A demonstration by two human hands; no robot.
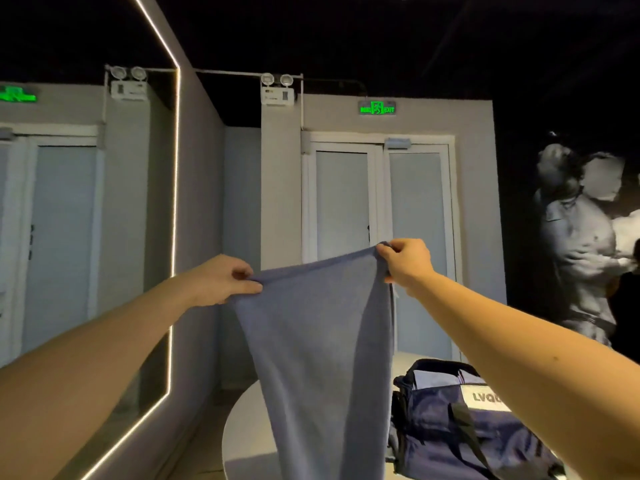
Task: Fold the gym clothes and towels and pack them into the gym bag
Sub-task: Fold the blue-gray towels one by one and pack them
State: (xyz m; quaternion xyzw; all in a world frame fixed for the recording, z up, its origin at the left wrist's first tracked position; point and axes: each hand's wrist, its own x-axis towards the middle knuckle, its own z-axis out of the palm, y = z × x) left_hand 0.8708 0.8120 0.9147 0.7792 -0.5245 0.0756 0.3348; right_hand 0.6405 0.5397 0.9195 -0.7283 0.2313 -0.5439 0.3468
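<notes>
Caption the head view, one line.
The left hand and right hand hold a blue towel up by its top edge over a table, open gym bag alongside.

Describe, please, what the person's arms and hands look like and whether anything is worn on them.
The left hand and right hand are bare, with no gloves, rings or watch visible. The left forearm and right forearm are bare as well; no sleeve, band or strap shows anywhere up to the picture's edge.
</notes>
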